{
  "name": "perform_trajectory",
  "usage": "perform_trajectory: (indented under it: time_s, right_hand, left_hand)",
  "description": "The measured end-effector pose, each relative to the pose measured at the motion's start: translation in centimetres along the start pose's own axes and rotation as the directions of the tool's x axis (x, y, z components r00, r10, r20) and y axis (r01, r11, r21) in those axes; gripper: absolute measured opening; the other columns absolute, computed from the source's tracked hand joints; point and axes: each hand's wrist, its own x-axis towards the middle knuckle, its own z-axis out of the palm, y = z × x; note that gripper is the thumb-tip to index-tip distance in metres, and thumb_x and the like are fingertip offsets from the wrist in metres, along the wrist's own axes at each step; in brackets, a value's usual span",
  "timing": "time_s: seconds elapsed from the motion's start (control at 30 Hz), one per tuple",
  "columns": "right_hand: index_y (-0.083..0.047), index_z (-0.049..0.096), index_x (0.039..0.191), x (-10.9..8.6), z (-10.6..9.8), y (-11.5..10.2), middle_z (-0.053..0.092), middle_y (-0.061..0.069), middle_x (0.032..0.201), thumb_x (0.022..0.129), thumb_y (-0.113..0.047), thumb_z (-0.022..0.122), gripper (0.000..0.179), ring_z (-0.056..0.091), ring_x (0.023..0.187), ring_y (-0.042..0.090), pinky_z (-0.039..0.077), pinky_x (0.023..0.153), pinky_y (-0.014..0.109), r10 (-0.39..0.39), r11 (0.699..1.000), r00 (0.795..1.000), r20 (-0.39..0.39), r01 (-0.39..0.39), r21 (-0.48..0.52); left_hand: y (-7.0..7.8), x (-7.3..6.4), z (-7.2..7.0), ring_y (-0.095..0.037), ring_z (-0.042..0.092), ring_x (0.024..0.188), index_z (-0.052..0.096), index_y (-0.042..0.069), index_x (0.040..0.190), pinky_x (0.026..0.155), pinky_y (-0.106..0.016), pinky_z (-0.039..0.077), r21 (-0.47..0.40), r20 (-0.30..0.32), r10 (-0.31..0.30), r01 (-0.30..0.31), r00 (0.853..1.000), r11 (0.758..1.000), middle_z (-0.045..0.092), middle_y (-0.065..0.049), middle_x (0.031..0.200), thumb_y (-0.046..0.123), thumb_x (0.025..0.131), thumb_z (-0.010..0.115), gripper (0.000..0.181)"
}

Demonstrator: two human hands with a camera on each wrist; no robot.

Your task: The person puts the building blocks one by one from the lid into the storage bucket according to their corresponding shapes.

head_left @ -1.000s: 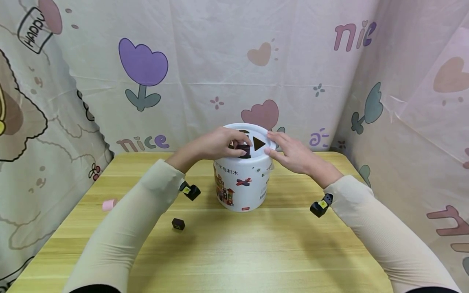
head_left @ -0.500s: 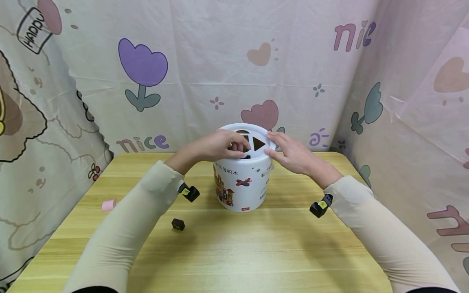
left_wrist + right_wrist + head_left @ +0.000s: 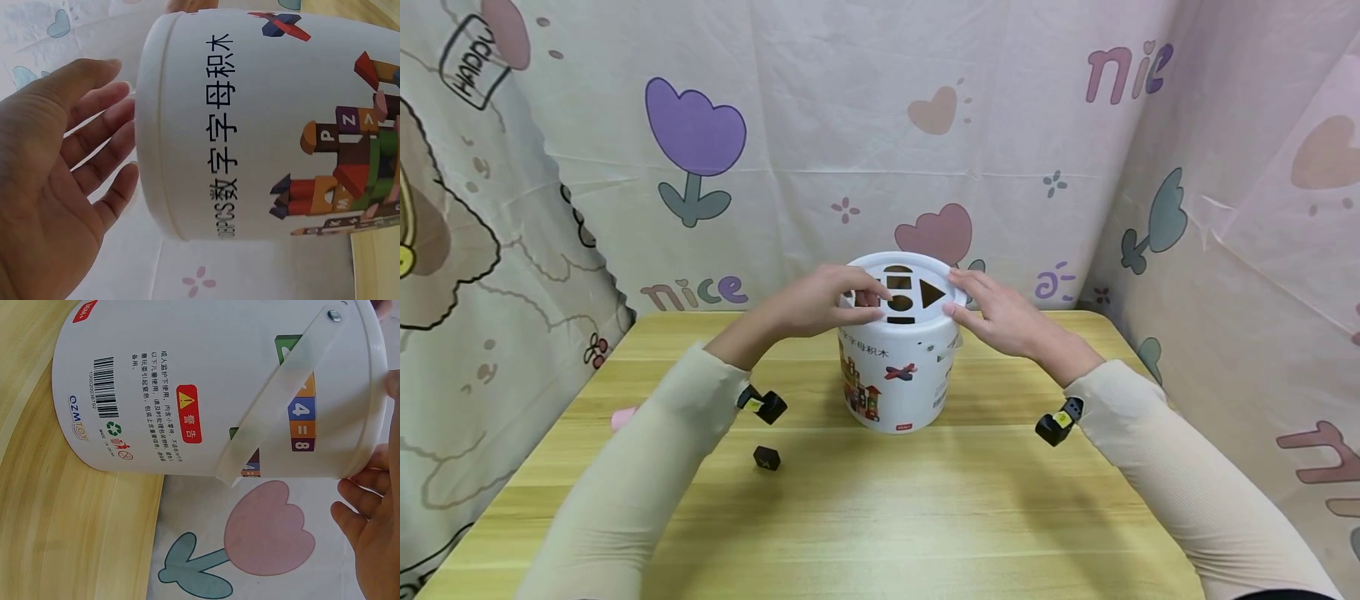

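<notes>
A white bucket [image 3: 891, 387], printed with toy-block pictures, stands upright on the table. Its white lid [image 3: 927, 318] has a triangle, a circle and several other cut-out holes. My left hand [image 3: 820, 302] hovers over the lid's left side with relaxed, parted fingers and nothing held. In the left wrist view, the fingers of that left hand [image 3: 69, 150] are spread beside the bucket's rim [image 3: 156, 125]. My right hand [image 3: 1000, 317] rests on the lid's right edge, thumb and fingers extended. The right wrist view shows its fingertips at the rim, near the bucket's translucent handle [image 3: 284, 390].
A small dark block [image 3: 767, 458] lies on the wooden table [image 3: 887, 517], in front and left of the bucket. Farther left, a pink block [image 3: 622, 418] is partly hidden by my left sleeve. A patterned cloth [image 3: 820, 108] hangs behind and at both sides.
The dark block that my left hand held at a lid hole has gone out of sight at the lid. That hand has drawn back left, uncovering the holes; my right hand has stayed.
</notes>
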Motion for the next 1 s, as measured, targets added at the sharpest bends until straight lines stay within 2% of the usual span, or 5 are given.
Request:
perform_trajectory:
  time_s: [0.17, 0.37, 0.5, 0.73, 1.0]
  right_hand:
    - [-0.010, 0.034, 0.153, 0.0, -0.1, 0.0, 0.028, 0.009, 0.158, 0.101, -0.054, 0.041, 0.068, 0.031, 0.141, 0.035, 0.029, 0.111, 0.056, 0.006, 1.000, 1.000, 0.006, -0.006, -0.008]
    - [-0.012, 0.033, 0.153, 0.0, -0.2, -0.1, 0.027, 0.008, 0.158, 0.100, -0.055, 0.041, 0.069, 0.031, 0.141, 0.035, 0.029, 0.111, 0.057, 0.026, 1.000, 0.999, 0.021, -0.026, -0.012]
    - [-0.012, 0.033, 0.153, 0.0, -0.3, -0.1, 0.029, 0.009, 0.157, 0.100, -0.054, 0.042, 0.068, 0.032, 0.140, 0.036, 0.029, 0.111, 0.056, 0.028, 1.000, 0.999, 0.021, -0.028, -0.009]
    - [-0.011, 0.034, 0.153, 0.0, -0.3, 0.0, 0.028, 0.010, 0.158, 0.100, -0.054, 0.042, 0.068, 0.031, 0.141, 0.036, 0.028, 0.111, 0.056, 0.025, 1.000, 0.999, 0.020, -0.025, -0.007]
    - [-0.011, 0.034, 0.153, 0.1, -0.2, 0.0, 0.030, 0.012, 0.157, 0.100, -0.055, 0.041, 0.069, 0.031, 0.141, 0.036, 0.028, 0.111, 0.057, 0.017, 1.000, 1.000, 0.011, -0.017, -0.006]
  left_hand:
    - [-0.3, -2.0, -0.4, -0.019, 0.059, 0.098, 0.070, 0.007, 0.116, 0.087, -0.039, 0.050, -0.010, -0.063, 0.026, -0.027, 0.998, 1.000, 0.066, -0.001, 0.103, 0.020, 0.092, 0.070, 0.027]
    - [-1.1, -4.8, -0.8, -0.019, 0.060, 0.099, 0.069, 0.007, 0.116, 0.086, -0.043, 0.051, 0.049, -0.118, 0.057, -0.052, 0.991, 0.997, 0.067, -0.003, 0.104, 0.018, 0.091, 0.071, 0.027]
    - [-1.5, -6.6, -0.7, -0.018, 0.060, 0.101, 0.069, 0.008, 0.117, 0.086, -0.042, 0.051, 0.066, -0.120, 0.051, -0.044, 0.991, 0.997, 0.068, -0.004, 0.108, 0.017, 0.091, 0.071, 0.027]
    - [-2.8, -9.5, 0.2, -0.017, 0.060, 0.102, 0.069, 0.012, 0.118, 0.081, -0.041, 0.052, 0.079, -0.110, -0.024, 0.033, 0.994, 0.996, 0.067, 0.003, 0.109, 0.022, 0.092, 0.070, 0.028]
    - [-4.8, -12.1, 1.9, -0.015, 0.059, 0.104, 0.068, 0.015, 0.119, 0.084, -0.042, 0.052, 0.024, -0.086, -0.011, 0.013, 0.996, 1.000, 0.065, 0.007, 0.112, 0.020, 0.091, 0.072, 0.029]
